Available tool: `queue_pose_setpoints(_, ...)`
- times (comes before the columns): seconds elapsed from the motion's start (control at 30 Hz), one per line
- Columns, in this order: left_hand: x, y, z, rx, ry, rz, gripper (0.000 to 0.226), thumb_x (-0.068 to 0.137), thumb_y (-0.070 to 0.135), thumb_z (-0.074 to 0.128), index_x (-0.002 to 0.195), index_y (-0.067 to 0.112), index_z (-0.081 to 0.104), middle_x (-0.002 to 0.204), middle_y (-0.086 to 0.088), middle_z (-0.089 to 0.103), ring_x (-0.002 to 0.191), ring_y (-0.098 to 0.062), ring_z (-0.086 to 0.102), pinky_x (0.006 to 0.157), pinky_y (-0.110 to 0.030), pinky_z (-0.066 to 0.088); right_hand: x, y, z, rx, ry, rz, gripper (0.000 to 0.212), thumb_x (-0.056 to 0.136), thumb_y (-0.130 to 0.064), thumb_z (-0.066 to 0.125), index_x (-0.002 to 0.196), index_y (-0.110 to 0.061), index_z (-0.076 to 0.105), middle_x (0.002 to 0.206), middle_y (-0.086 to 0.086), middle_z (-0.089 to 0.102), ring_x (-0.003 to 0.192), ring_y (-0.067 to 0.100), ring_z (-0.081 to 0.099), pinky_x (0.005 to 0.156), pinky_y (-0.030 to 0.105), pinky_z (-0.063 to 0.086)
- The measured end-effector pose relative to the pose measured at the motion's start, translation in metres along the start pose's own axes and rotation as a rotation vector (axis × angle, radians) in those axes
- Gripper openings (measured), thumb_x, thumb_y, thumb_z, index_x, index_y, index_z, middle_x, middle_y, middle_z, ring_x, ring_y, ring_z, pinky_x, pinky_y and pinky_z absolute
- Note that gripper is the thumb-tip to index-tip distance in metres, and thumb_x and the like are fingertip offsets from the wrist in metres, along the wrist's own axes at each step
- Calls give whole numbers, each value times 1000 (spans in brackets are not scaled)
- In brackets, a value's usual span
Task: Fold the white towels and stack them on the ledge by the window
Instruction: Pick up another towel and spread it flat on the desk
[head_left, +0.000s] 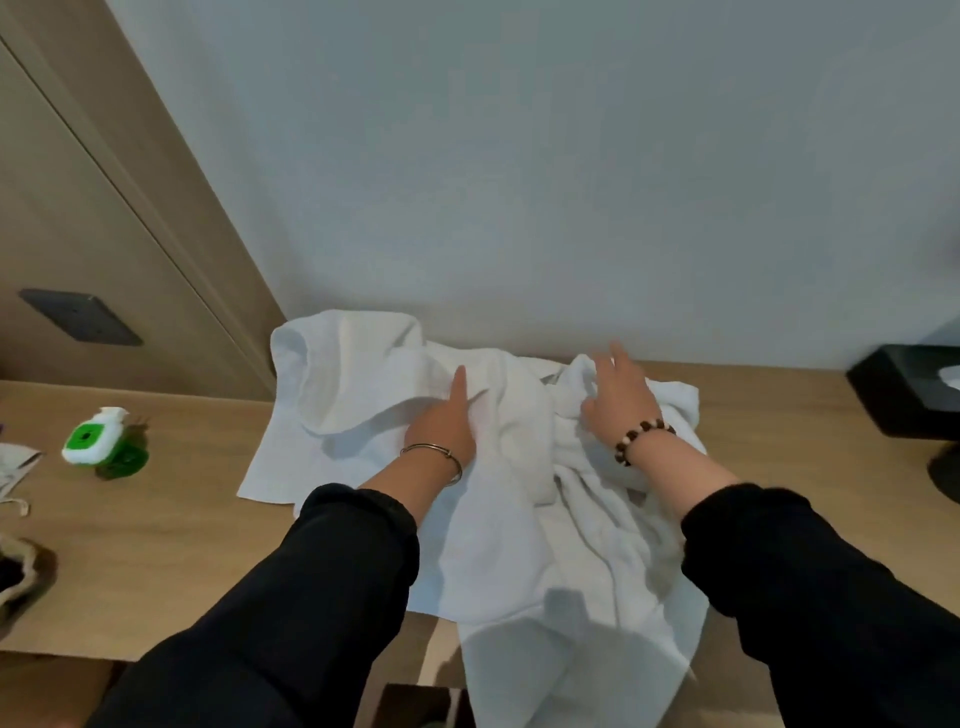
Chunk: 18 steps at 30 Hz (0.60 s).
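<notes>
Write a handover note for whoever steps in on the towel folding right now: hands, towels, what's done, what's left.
Left hand: open, flat on the white towels.
Right hand: open, fingers spread over the heap's crumpled right side; contact unclear.
Towels: unfolded heap on the wooden top against the wall, one end hanging over its front edge.
Done: no towel folded or stacked.
Left: fold every towel, then stack them.
</notes>
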<state>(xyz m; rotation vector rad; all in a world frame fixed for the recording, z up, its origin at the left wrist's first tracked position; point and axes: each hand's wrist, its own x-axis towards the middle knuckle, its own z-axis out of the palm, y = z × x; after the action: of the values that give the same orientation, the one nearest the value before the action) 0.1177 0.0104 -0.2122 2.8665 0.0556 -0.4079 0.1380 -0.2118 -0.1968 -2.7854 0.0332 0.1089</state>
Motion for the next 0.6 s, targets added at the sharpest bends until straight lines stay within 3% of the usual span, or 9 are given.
queue_pose_setpoints(0.07,4,3,-3,123,10,0,87,88,1,41,147,20,-20,66,-1,49,52,-14,44,48,-28,37,18,-2,3,-4,-173,55,86,86,-20,59,151,-19,4,158,8,-3,142,30,18,110,39,32)
queue_pose_setpoints(0.13,8,6,-4,175,-23,-8,85,88,0,40,148,20,-16,81,-5,59,60,-17,51,55,-31,40,26,-2,14,-33,-311,115,98,82,-27,65,151,-20,-4,155,10,16,136,31,31,106,41,37)
queue_pose_setpoints(0.23,10,10,-7,294,-21,-8,76,90,0,39,150,16,-5,110,-9,63,89,-26,62,61,-32,40,24,2,33,-22,-376,181,76,85,-31,62,146,-10,21,138,12,45,121,28,48,96,36,44)
queue_pose_setpoints(0.3,9,14,-12,372,55,78,68,89,2,47,148,12,15,103,-7,65,88,-25,64,58,-32,39,22,2,38,45,-292,189,45,87,-21,57,128,-11,45,126,10,53,111,27,53,85,29,45)
queue_pose_setpoints(0.33,6,16,-13,436,141,181,60,84,4,56,140,11,35,93,-5,66,81,-23,65,54,-30,38,20,2,36,94,-235,194,35,86,-17,56,120,-12,51,121,9,56,108,26,54,81,27,43)
queue_pose_setpoints(0.4,-4,22,-18,622,322,365,38,53,11,81,89,16,69,66,2,61,57,-16,60,42,-24,33,19,3,28,142,-118,149,22,85,-12,54,106,-14,59,116,7,55,107,26,53,78,26,39)
queue_pose_setpoints(0.47,-6,30,-26,698,374,484,33,39,14,85,66,21,69,63,5,60,57,-14,59,44,-21,37,16,3,16,131,-38,59,15,83,-7,55,96,-13,60,113,7,52,109,25,48,81,28,39)
queue_pose_setpoints(0.53,3,31,-34,727,357,418,37,70,21,75,106,22,68,100,1,67,103,-19,61,82,-33,49,12,1,6,238,-10,50,10,84,-8,56,93,-13,55,103,5,51,98,23,47,77,30,40)
queue_pose_setpoints(0.6,18,28,-31,738,253,278,42,93,16,50,135,15,46,133,-7,53,137,-28,31,111,-51,20,8,-5,-5,417,-8,117,6,88,-13,54,84,-12,50,81,0,50,74,18,46,62,28,35)
